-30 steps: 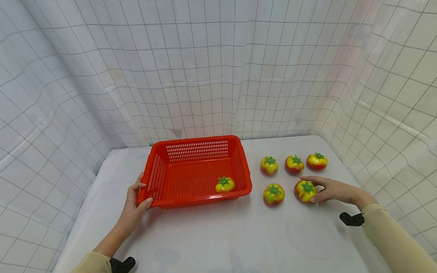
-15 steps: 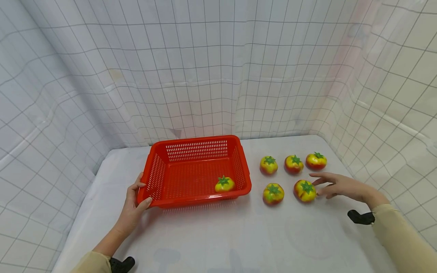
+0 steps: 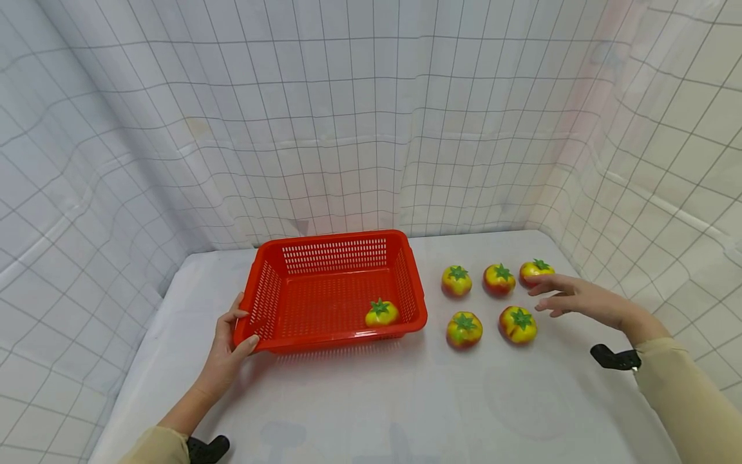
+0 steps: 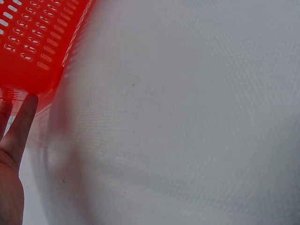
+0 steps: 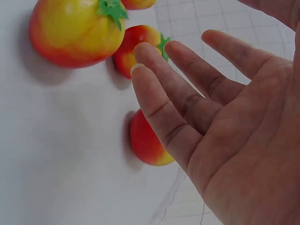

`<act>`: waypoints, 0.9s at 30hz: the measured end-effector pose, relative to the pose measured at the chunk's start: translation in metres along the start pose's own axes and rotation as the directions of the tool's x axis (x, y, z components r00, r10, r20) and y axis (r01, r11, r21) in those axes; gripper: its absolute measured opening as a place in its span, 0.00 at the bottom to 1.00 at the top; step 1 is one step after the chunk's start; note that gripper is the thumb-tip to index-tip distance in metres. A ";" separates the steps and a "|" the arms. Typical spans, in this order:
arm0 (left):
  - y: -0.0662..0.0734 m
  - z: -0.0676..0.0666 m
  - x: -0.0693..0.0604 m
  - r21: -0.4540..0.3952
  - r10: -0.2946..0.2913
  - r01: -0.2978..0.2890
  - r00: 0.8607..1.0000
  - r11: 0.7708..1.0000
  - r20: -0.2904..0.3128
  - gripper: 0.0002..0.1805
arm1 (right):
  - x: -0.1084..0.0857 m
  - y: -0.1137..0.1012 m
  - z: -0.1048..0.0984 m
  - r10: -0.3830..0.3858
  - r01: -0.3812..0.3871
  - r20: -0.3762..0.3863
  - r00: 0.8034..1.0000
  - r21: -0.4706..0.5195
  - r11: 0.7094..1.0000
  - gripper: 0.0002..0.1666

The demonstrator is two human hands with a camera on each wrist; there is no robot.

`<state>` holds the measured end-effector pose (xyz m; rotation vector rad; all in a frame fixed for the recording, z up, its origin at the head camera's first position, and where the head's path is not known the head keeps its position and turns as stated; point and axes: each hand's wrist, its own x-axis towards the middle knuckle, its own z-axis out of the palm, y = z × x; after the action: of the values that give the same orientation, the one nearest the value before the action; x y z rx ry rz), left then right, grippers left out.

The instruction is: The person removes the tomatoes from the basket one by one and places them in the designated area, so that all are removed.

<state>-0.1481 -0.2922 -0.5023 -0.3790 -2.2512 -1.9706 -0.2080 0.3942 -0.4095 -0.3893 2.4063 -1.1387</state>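
Note:
A red perforated plastic basket stands on the table at centre left. My left hand grips its front left corner, thumb over the rim; fingers also show against the basket wall in the left wrist view. One yellow toy tomato with green leaves lies inside at the front right. My right hand hovers with relaxed, spread fingers and holds nothing. Just below and left of it sits a red-yellow tomato. Behind its fingertips is another tomato, partly covered by the hand.
More tomatoes rest on the white table right of the basket: a front one, a back left one and a back middle one. White gridded curtains enclose the back and sides.
My right hand has let go of the front right tomato, drawn back to the right, then moved up towards the back right tomato. My left hand and the basket stay put.

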 end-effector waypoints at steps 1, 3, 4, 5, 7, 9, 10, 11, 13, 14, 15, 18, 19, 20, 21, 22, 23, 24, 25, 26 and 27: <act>0.000 0.000 0.000 -0.002 0.000 0.000 1.000 1.000 0.001 0.26 | 0.001 -0.002 0.000 -0.013 0.013 0.000 1.000 0.002 1.000 0.36; 0.001 0.000 0.000 -0.003 -0.001 0.001 1.000 1.000 0.000 0.26 | 0.003 -0.006 0.000 -0.024 0.024 -0.004 1.000 0.005 1.000 0.35; 0.001 0.000 0.000 -0.003 -0.004 0.004 1.000 1.000 0.000 0.26 | 0.004 -0.008 0.001 -0.031 0.031 -0.004 0.999 0.007 0.999 0.35; 0.001 0.000 0.000 -0.006 -0.004 0.004 1.000 1.000 0.001 0.26 | 0.005 -0.010 0.002 -0.038 0.038 -0.004 0.999 0.005 0.999 0.36; 0.001 0.000 0.000 -0.004 -0.005 0.005 1.000 1.000 0.000 0.26 | 0.009 -0.014 0.004 -0.045 0.045 -0.002 0.999 0.000 0.999 0.37; 0.001 0.001 0.000 -0.002 -0.004 0.004 1.000 1.000 -0.003 0.26 | 0.012 -0.019 0.007 -0.041 0.041 0.002 0.999 -0.003 0.999 0.38; 0.001 0.001 0.000 0.000 -0.005 0.005 1.000 1.000 -0.003 0.26 | 0.014 -0.022 0.008 -0.041 0.041 0.004 0.999 -0.005 0.999 0.39; 0.001 0.001 0.000 0.003 -0.003 0.003 1.000 1.000 -0.004 0.26 | 0.017 -0.025 0.009 -0.047 0.047 0.007 0.999 -0.013 0.999 0.40; 0.000 0.001 0.000 0.010 -0.001 0.001 1.000 1.000 -0.008 0.26 | 0.020 -0.030 0.011 -0.058 0.059 0.011 0.998 -0.027 0.998 0.39; 0.000 0.000 0.000 0.008 0.001 -0.001 1.000 1.000 -0.010 0.26 | 0.022 -0.033 0.012 -0.063 0.063 0.009 0.998 -0.034 0.997 0.38; -0.001 0.000 0.000 0.006 0.003 -0.003 1.000 1.000 -0.010 0.26 | 0.025 -0.036 0.013 -0.071 0.071 0.008 0.997 -0.045 0.996 0.38; -0.002 -0.001 -0.001 -0.001 0.007 -0.007 1.000 1.000 -0.010 0.26 | 0.032 -0.045 0.015 -0.095 0.095 0.016 0.995 -0.058 0.994 0.36; -0.002 -0.001 -0.001 -0.008 0.007 -0.007 1.000 1.000 -0.009 0.26 | 0.034 -0.049 0.016 -0.103 0.104 0.022 0.994 -0.060 0.993 0.36; -0.002 -0.001 -0.001 -0.014 0.007 -0.007 1.000 1.000 -0.007 0.26 | 0.037 -0.053 0.017 -0.108 0.110 0.029 0.994 -0.058 0.992 0.35; -0.002 -0.001 -0.001 -0.019 0.006 -0.006 1.000 1.000 -0.006 0.26 | 0.041 -0.056 0.018 -0.114 0.116 0.038 0.993 -0.057 0.992 0.35; -0.002 -0.001 -0.001 -0.019 0.005 -0.005 1.000 1.000 -0.007 0.25 | 0.044 -0.060 0.019 -0.121 0.123 0.047 0.992 -0.055 0.991 0.34; -0.001 -0.001 -0.001 -0.020 0.002 -0.002 1.000 1.000 -0.007 0.25 | 0.047 -0.063 0.019 -0.126 0.129 0.053 0.991 -0.051 0.990 0.34; -0.001 -0.001 -0.001 -0.019 -0.001 0.001 1.000 1.000 -0.006 0.25 | 0.051 -0.066 0.020 -0.130 0.133 0.059 0.990 -0.050 0.990 0.33; 0.000 -0.001 -0.001 -0.017 -0.003 0.003 1.000 1.000 -0.006 0.25 | 0.054 -0.070 0.021 -0.138 0.142 0.066 0.988 -0.049 0.989 0.33; 0.000 -0.001 -0.001 -0.012 -0.005 0.005 1.000 1.000 -0.006 0.25 | 0.057 -0.073 0.022 -0.146 0.149 0.071 0.987 -0.045 0.988 0.33; 0.001 -0.001 -0.001 -0.007 -0.007 0.007 1.000 1.000 -0.006 0.25 | 0.060 -0.076 0.023 -0.152 0.156 0.078 0.985 -0.042 0.987 0.33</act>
<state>-0.1472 -0.2929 -0.5016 -0.3651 -2.2456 -1.9810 -0.2436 0.3065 -0.3792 -0.6316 2.3756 -1.1125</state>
